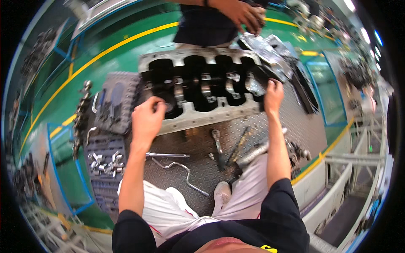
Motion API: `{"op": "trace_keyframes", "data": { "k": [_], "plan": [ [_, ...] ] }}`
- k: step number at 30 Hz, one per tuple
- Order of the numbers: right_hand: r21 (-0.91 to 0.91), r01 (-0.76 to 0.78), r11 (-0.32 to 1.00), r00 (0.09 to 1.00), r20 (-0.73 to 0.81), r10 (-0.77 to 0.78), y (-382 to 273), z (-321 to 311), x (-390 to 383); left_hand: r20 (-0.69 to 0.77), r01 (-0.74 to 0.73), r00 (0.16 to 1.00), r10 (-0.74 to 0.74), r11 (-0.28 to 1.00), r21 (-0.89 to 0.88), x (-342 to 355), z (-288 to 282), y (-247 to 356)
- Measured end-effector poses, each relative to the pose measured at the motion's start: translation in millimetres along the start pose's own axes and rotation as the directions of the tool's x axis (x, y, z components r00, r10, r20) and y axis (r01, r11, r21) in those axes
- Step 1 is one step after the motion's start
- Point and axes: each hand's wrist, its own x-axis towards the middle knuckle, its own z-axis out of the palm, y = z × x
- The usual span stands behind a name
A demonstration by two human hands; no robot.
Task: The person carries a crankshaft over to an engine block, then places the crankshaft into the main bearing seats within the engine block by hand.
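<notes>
A metal engine block lies across the bench, its open bores and curved bearing seats facing up. My left hand is closed on its near left corner, beside a dark bore. At the opposite end, my right hand has curled fingers gripping the block's edge; the fingertips are partly hidden. Close left of my left hand lie a grey socket case and a tray of loose sockets. A ratchet, a long bar and a cranked speed handle lie below the block.
Another person's hands hover beyond the block. Crumpled foil and a black tray sit right of it. A long shaft stands along the left. Blue-framed panels and pale metal racks flank the bench's checker-plate top.
</notes>
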Motion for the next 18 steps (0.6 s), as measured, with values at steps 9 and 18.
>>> {"op": "trace_keyframes", "data": {
  "k": [9, 18],
  "plan": [
    [-0.051, -0.031, 0.998, 0.997, 0.075, 0.035, 49.7, -27.3, 15.5, 0.029, -0.057, 0.998, 0.06, 0.995, -0.086, 2.7, 25.1, 2.3],
    [-0.078, 0.003, 0.997, 0.996, 0.088, 0.004, 48.4, -5.2, 12.6, -0.033, -0.094, 0.995, 0.09, 0.989, -0.111, -2.4, 14.5, -7.8]
  ]
}}
